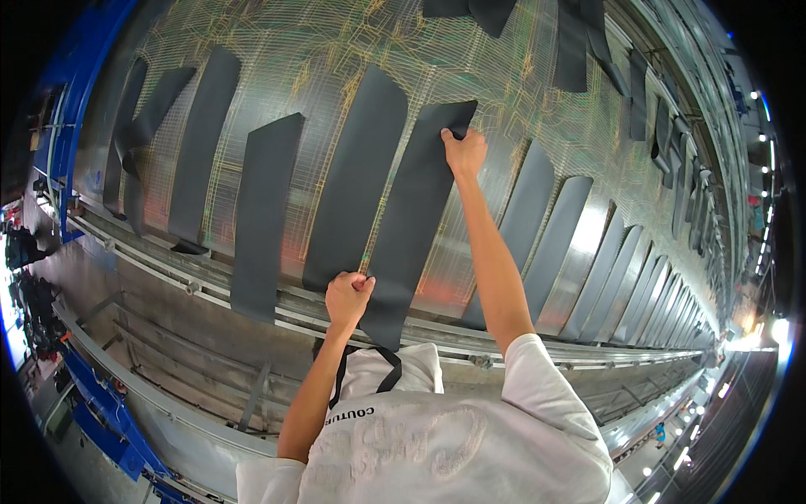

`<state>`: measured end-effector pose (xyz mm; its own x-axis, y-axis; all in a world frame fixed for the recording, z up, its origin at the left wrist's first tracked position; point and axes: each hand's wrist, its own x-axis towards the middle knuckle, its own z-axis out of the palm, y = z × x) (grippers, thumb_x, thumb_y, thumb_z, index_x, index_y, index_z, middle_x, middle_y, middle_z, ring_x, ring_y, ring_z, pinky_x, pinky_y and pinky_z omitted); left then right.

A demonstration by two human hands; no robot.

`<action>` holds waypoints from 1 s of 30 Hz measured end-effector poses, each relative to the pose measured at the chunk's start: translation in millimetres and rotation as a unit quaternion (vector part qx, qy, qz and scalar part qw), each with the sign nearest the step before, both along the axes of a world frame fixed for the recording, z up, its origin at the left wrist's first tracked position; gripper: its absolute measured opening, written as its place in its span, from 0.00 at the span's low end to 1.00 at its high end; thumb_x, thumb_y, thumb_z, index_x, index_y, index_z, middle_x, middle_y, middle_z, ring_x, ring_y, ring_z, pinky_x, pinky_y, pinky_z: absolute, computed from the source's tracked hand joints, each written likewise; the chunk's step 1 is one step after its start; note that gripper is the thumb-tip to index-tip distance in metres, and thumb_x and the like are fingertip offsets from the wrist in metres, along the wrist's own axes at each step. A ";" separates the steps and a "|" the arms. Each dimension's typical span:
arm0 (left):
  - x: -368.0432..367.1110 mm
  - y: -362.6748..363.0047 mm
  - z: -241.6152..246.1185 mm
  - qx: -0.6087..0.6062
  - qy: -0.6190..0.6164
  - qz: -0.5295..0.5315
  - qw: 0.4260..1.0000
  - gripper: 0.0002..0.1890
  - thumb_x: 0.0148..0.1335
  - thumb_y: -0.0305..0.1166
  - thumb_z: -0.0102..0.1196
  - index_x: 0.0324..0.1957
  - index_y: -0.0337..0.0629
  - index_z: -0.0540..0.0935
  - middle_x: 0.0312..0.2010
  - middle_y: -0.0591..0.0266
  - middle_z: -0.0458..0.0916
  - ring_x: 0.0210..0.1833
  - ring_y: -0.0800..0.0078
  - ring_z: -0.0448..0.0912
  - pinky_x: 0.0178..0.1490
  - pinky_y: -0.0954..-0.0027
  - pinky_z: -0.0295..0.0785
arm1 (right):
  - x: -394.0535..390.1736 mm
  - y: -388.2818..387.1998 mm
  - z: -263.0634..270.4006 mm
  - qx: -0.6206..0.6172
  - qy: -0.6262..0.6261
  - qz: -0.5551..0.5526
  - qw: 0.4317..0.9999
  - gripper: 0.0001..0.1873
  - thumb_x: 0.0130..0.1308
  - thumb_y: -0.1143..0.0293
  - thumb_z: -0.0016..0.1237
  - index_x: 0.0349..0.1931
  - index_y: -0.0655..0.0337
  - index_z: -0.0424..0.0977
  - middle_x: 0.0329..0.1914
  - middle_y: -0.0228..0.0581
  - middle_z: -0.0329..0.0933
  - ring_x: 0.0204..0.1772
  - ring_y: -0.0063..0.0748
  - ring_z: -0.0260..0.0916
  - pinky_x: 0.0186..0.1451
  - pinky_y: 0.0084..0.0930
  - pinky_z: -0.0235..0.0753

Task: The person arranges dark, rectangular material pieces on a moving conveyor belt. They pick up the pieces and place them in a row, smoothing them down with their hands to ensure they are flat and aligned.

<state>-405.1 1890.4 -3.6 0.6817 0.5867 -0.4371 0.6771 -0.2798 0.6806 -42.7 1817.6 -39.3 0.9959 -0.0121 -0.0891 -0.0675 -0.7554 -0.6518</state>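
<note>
A long dark grey strip of flexible sheet material [412,208] lies slanted before me, its near end hanging over the table's front rail. My left hand [348,303] pinches its left edge near that lower end. At the far end, my right hand [466,154] grips the right edge between thumb and fingers, and the corner there curls up a little. Just left of it rests a wider dark grey piece [356,183] with a rounded far end. Further left is a shorter strip [264,214] whose near end also overhangs the rail.
The long shiny table [277,82] bears dense yellow and green lines. More grey strips [529,195] run along its near edge to the right; others [573,50] lie at the far side. Twisted pieces [135,138] lie left. A metal rail [201,290] borders my side; a blue frame [88,88] stands left.
</note>
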 end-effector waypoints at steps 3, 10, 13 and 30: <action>-1.3 -1.1 0.4 0.002 0.011 0.009 1.000 0.10 0.54 0.35 0.70 0.29 0.39 0.86 0.24 0.60 0.82 0.28 0.62 0.82 0.35 0.62 0.76 | -13.0 15.2 24.9 -0.069 -0.005 -0.008 0.998 0.18 0.55 0.59 0.66 0.28 0.67 0.78 0.29 0.54 0.82 0.36 0.58 0.81 0.42 0.47 0.78; 1.3 -0.6 3.4 0.012 0.018 -0.003 1.000 0.09 0.54 0.35 0.69 0.27 0.42 0.85 0.25 0.61 0.82 0.29 0.61 0.83 0.35 0.61 0.76 | -6.6 2.7 9.5 -0.034 -0.036 0.007 0.999 0.19 0.54 0.58 0.68 0.26 0.67 0.78 0.28 0.54 0.82 0.35 0.58 0.82 0.40 0.48 0.79; 2.6 -3.2 2.9 0.015 0.025 0.011 1.000 0.09 0.54 0.35 0.69 0.27 0.42 0.86 0.25 0.60 0.83 0.30 0.60 0.83 0.36 0.59 0.76 | -6.2 2.2 14.1 -0.020 -0.003 -0.007 1.000 0.19 0.53 0.57 0.68 0.26 0.66 0.79 0.27 0.52 0.82 0.33 0.56 0.81 0.40 0.47 0.79; 3.7 -0.9 5.5 0.016 0.049 0.006 0.999 0.09 0.55 0.36 0.70 0.28 0.41 0.86 0.26 0.60 0.83 0.31 0.58 0.83 0.37 0.58 0.76 | -0.5 -2.1 2.5 -0.030 0.015 -0.002 0.999 0.21 0.53 0.51 0.68 0.29 0.64 0.84 0.28 0.47 0.85 0.34 0.45 0.83 0.42 0.39 0.79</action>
